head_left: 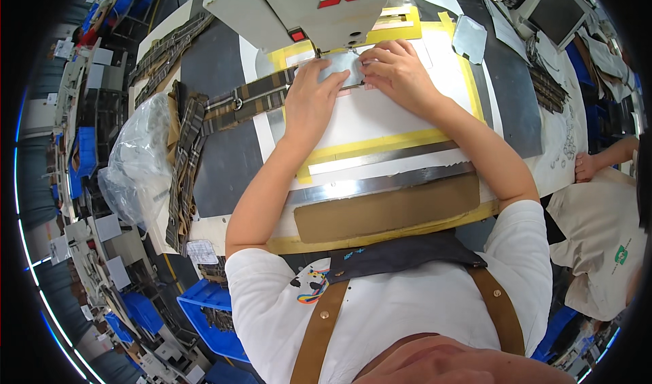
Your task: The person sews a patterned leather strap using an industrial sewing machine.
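"Between the left hand (pixel 310 103) and right hand (pixel 402 77), what's there?"
"A pale plate (pixel 348 69), left thumb and fingers spread at it, right fingertips curled by its right edge; whether they pinch, I can't tell"
"Beyond?"
"A striped strap (pixel 258 98) leftward, a machine head (pixel 333 22) above"

Cluttered workstations (pixel 95 248) at left, blue bins (pixel 86 154), yellow floor line (pixel 170 268), bright strip light (pixel 30 267)

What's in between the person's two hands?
In the head view, a pale flat piece lies between the left hand and the right hand.
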Available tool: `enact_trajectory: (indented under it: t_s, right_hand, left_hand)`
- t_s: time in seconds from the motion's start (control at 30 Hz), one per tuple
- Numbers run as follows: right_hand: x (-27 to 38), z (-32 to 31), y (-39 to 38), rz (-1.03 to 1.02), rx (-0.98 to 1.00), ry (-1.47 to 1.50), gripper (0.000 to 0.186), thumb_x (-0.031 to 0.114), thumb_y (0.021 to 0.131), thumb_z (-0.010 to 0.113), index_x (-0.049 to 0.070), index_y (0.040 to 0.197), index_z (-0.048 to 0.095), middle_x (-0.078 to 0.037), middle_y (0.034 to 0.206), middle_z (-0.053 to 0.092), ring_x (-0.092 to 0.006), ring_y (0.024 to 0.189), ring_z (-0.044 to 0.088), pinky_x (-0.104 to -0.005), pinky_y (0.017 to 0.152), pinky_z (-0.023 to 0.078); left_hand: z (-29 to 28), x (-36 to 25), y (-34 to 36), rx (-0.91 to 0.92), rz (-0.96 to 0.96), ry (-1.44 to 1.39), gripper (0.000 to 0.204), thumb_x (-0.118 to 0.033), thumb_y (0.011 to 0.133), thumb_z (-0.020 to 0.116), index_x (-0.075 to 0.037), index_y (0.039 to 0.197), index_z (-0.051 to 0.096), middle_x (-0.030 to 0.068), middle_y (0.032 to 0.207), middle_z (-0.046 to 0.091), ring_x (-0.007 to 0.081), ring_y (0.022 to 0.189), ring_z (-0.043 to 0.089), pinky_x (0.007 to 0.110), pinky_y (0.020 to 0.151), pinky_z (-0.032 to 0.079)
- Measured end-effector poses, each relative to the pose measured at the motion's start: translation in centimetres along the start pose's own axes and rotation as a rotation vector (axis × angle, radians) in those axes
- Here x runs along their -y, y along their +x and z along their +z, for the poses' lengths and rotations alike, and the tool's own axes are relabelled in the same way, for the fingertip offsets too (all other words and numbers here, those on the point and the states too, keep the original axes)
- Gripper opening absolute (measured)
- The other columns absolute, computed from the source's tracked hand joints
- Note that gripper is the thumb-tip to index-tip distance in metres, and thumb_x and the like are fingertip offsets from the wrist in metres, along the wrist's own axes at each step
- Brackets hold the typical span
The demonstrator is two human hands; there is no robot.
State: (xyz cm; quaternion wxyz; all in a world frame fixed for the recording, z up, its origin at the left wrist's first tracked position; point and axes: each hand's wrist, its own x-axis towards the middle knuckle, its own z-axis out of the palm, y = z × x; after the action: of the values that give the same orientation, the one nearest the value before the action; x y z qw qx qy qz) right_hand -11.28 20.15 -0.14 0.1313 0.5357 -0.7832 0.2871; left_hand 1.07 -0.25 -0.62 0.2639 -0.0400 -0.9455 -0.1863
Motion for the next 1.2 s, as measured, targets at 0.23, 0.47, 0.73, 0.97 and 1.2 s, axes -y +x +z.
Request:
enact_trajectory:
  t_s: [0.23,0.47,0.73,0.97,1.2]
  right_hand:
    - [0.0,0.1,-0.3,0.043,-0.023,0.043,0.021,0.015,0.082,0.084,0.009,0.102,0.081,-0.003,0.106,0.07,-0.0242,0.107,0.061,-0.0419,0.106,0.043]
    - [-0.4,0.3,-0.3,0.045,-0.051,0.058,0.014,0.019,0.081,0.082,0.01,0.09,0.076,-0.001,0.104,0.068,-0.0244,0.105,0.06,-0.0437,0.104,0.043]
    - [-0.5,-0.1,0.1,0.009,-0.008,0.052,0.014,0.019,0.082,0.083,0.011,0.091,0.077,0.004,0.118,0.074,-0.0229,0.113,0.06,-0.0433,0.105,0.039]
    - [-0.7,-0.1,0.3,-0.008,-0.009,0.012,0.014,0.02,0.083,0.083,0.012,0.094,0.079,0.004,0.117,0.076,-0.0243,0.115,0.058,-0.0442,0.107,0.034]
    - [-1.5,0.4,0.4,-0.027,-0.01,-0.022,0.015,0.021,0.083,0.083,0.011,0.094,0.08,0.005,0.116,0.076,-0.0238,0.112,0.058,-0.0435,0.105,0.035]
  left_hand:
    - [0.0,0.0,-0.1,0.03,-0.044,-0.013,0.023,-0.013,0.095,0.073,-0.021,0.115,0.081,0.009,0.128,0.069,0.0301,0.121,0.065,0.041,0.097,0.056]
    - [0.1,0.2,-0.1,0.009,-0.012,-0.003,0.022,-0.014,0.095,0.073,-0.02,0.115,0.08,0.0089,0.127,0.069,0.0303,0.122,0.065,0.041,0.097,0.056]
    - [-0.1,0.1,0.0,0.062,-0.03,0.003,0.023,-0.014,0.095,0.073,-0.02,0.116,0.079,0.0092,0.129,0.068,0.0306,0.122,0.065,0.041,0.097,0.056]
    - [0.0,0.5,0.2,0.054,-0.016,0.031,0.023,-0.017,0.097,0.07,-0.021,0.118,0.079,0.0084,0.13,0.068,0.0303,0.122,0.065,0.041,0.096,0.056]
    - [0.4,0.8,0.8,0.027,-0.006,0.038,0.02,-0.018,0.095,0.072,-0.021,0.114,0.079,0.007,0.124,0.07,0.0292,0.117,0.067,0.041,0.093,0.058]
